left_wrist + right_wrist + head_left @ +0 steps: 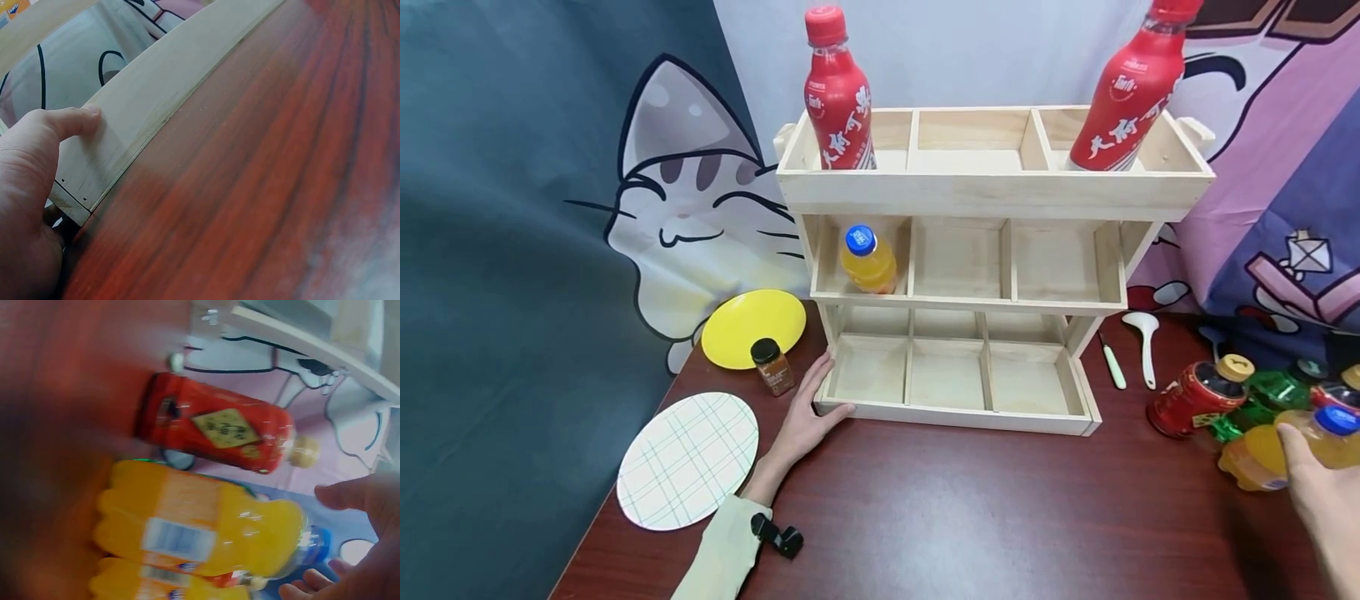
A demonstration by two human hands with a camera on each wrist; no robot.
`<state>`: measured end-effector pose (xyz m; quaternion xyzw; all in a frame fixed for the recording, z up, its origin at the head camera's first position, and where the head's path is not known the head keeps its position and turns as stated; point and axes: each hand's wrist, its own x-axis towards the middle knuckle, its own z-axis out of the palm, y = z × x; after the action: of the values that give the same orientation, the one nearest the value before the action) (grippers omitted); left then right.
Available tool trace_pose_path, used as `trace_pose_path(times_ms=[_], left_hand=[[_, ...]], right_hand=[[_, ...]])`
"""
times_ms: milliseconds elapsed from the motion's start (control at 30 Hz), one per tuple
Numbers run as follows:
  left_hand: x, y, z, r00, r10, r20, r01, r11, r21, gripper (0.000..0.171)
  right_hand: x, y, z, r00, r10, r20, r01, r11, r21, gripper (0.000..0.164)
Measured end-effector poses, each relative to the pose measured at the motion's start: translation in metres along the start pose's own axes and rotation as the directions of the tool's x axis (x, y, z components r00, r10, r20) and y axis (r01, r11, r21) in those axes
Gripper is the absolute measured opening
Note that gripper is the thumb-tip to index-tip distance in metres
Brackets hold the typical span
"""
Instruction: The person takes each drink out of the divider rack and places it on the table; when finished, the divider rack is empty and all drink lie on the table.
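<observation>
My left hand (808,425) rests on the lower left corner of a wooden three-tier rack (955,200). Its thumb (81,122) lies against the front board while the fingers lie along the side. At the far right, my right hand (1326,483) is beside an orange drink bottle (1255,458) with a blue cap. In the right wrist view, thumb and fingers are spread on either side of that bottle's cap (319,544), with a gap visible. Next to it stand a red-labelled bottle (215,422) with a yellowish cap and a second orange bottle (134,581).
Red bottles (841,100) stand in the rack's top outer compartments; a small orange bottle (871,262) occupies the middle tier's left one. Leftward are a yellow plate (730,329), a spice jar (772,367) and a checked plate (688,462). A white spoon (1146,346) and green-handled knife (1113,367) lie rightward.
</observation>
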<state>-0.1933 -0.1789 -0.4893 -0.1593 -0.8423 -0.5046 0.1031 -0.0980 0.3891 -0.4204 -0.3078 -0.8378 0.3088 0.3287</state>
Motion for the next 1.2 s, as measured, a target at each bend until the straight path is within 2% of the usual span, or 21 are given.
trace_pose_path(times_ms=[133,200,267,300,400,433,533,633,733,833,933,1000,1033,1100,1133,1200], left_hand=[[-0.001,-0.001,0.0,1.0,0.003,-0.002,-0.003,1.0,0.002,0.076],[-0.001,-0.003,0.0,1.0,0.003,0.001,-0.003,1.0,-0.007,0.076],[-0.001,-0.008,0.0,1.0,-0.008,0.004,0.008,1.0,-0.011,0.077],[-0.001,-0.012,0.001,1.0,-0.011,0.004,0.011,1.0,-0.003,0.078],[-0.001,-0.025,0.003,1.0,-0.024,0.0,0.024,1.0,0.017,0.08],[0.0,-0.029,0.004,1.0,-0.028,0.0,0.028,0.999,0.027,0.08],[0.0,-0.036,0.006,0.999,-0.036,0.0,0.036,0.999,0.035,0.082],[0.001,-0.038,0.007,1.0,-0.026,-0.004,0.026,0.999,0.019,0.082],[0.002,-0.038,0.007,1.0,-0.019,-0.011,0.019,1.0,0.005,0.082],[0.003,-0.037,0.007,1.0,-0.014,-0.011,0.014,1.0,0.002,0.081],[0.003,-0.037,0.007,1.0,-0.01,-0.009,0.01,1.0,0.006,0.081],[0.003,-0.036,0.007,1.0,-0.007,-0.006,0.008,1.0,0.012,0.081],[0.003,-0.036,0.007,1.0,-0.008,-0.005,0.008,1.0,0.015,0.08],[0.003,-0.036,0.006,1.0,-0.013,-0.005,0.013,1.0,0.015,0.081],[0.003,-0.036,0.006,1.0,-0.015,-0.006,0.015,1.0,0.018,0.081],[0.002,-0.032,0.005,1.0,-0.015,-0.006,0.015,1.0,0.014,0.079]], right_hand=[[0.003,-0.022,-0.006,0.996,-0.065,-0.063,0.064,0.998,-0.014,0.069],[0.003,-0.033,-0.005,0.988,-0.124,-0.089,0.127,0.992,0.023,0.066],[0.002,-0.047,-0.004,0.968,-0.224,-0.11,0.234,0.968,0.086,0.061],[0.001,-0.056,-0.002,0.952,-0.281,-0.125,0.296,0.947,0.125,0.058],[-0.003,-0.09,0.004,0.875,-0.454,-0.166,0.483,0.836,0.26,0.048],[-0.006,-0.104,0.007,0.845,-0.503,-0.181,0.535,0.789,0.304,0.045],[-0.019,-0.145,0.019,0.756,-0.621,-0.206,0.641,0.641,0.422,0.046],[-0.033,-0.179,0.037,0.661,-0.727,-0.187,0.698,0.504,0.509,0.046],[-0.045,-0.203,0.062,0.567,-0.815,-0.12,0.714,0.414,0.565,0.048],[-0.055,-0.225,0.089,0.483,-0.873,-0.071,0.713,0.345,0.611,0.055],[-0.068,-0.251,0.108,0.415,-0.909,-0.036,0.695,0.291,0.658,0.059],[-0.08,-0.27,0.118,0.381,-0.924,-0.021,0.674,0.262,0.69,0.061],[-0.085,-0.28,0.121,0.369,-0.93,-0.008,0.668,0.259,0.697,0.063],[-0.096,-0.296,0.129,0.354,-0.935,0.03,0.65,0.269,0.711,0.066],[-0.101,-0.304,0.133,0.354,-0.933,0.058,0.639,0.287,0.714,0.068],[-0.11,-0.317,0.141,0.373,-0.92,0.122,0.626,0.346,0.698,0.073]])
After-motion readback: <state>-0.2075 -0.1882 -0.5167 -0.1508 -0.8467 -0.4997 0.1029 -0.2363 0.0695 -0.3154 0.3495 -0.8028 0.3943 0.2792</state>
